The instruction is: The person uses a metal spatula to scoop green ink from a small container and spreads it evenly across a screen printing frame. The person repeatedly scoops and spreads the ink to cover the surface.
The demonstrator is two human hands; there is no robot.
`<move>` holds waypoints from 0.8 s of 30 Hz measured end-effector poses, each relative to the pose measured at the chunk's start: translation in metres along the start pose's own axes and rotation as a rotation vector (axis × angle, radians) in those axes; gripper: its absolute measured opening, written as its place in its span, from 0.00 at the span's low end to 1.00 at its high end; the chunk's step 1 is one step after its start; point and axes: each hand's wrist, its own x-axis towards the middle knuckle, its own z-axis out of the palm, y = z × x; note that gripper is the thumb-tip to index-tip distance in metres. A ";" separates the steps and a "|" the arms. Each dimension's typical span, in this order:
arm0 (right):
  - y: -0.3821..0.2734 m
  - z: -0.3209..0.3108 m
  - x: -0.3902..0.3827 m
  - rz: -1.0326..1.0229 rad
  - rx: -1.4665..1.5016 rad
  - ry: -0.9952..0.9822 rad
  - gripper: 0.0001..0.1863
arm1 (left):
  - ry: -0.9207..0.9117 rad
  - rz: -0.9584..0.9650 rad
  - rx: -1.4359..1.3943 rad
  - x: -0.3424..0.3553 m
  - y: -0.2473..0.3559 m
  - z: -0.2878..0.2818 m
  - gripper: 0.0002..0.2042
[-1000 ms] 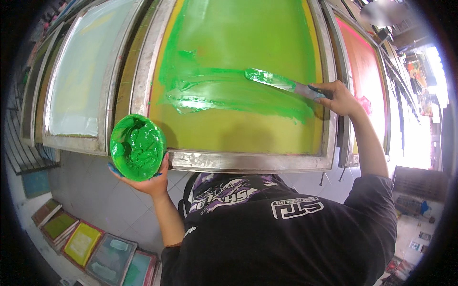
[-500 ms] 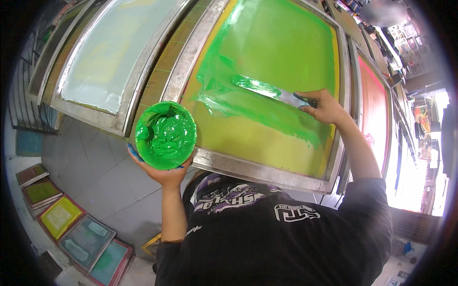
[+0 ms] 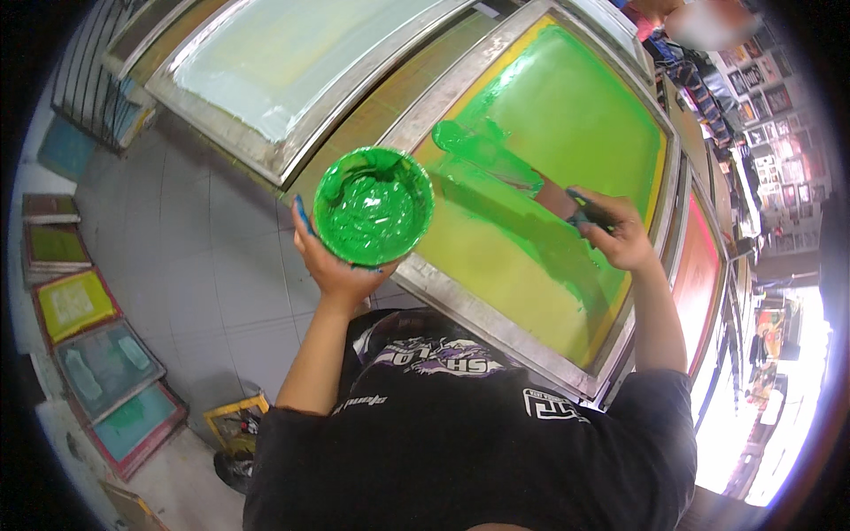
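Observation:
My left hand (image 3: 347,276), with blue-stained fingertips, is wrapped round the underside of a round tub (image 3: 428,208). Thick, glossy green ink (image 3: 372,214) lies inside the tub, its open top facing up. In my right hand (image 3: 622,235) is the handle of a flat ink spatula (image 3: 556,198); wet green ink coats its blade and rounded tip. The spatula seems lifted over a metal-framed printing screen (image 3: 496,327), with a dark shadow below it. Green ink covers the screen's far part, and the near left part of the mesh shows yellow.
Left of this screen stands another framed screen with pale ink (image 3: 257,80); a pink-red screen (image 3: 695,265) is at the right. Several small coloured frames (image 3: 78,305) lie along the floor at left. A yellow frame (image 3: 235,414) stands near my left elbow.
My view has turned, so the screens sit tilted. The spatula, earlier lying against the mesh, now appears raised, its tip nearer the tub. The tub has moved right and up in view.

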 end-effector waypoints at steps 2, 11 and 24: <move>-0.019 -0.005 -0.002 -0.193 -0.150 0.056 0.25 | 0.007 0.089 0.047 0.003 0.001 -0.003 0.65; -0.072 -0.011 -0.010 -0.585 -0.921 0.229 0.23 | 0.061 0.199 0.061 0.010 0.013 -0.004 0.62; -0.064 0.011 -0.020 -0.485 -0.644 0.221 0.23 | 0.234 0.118 0.077 -0.001 0.006 0.008 0.64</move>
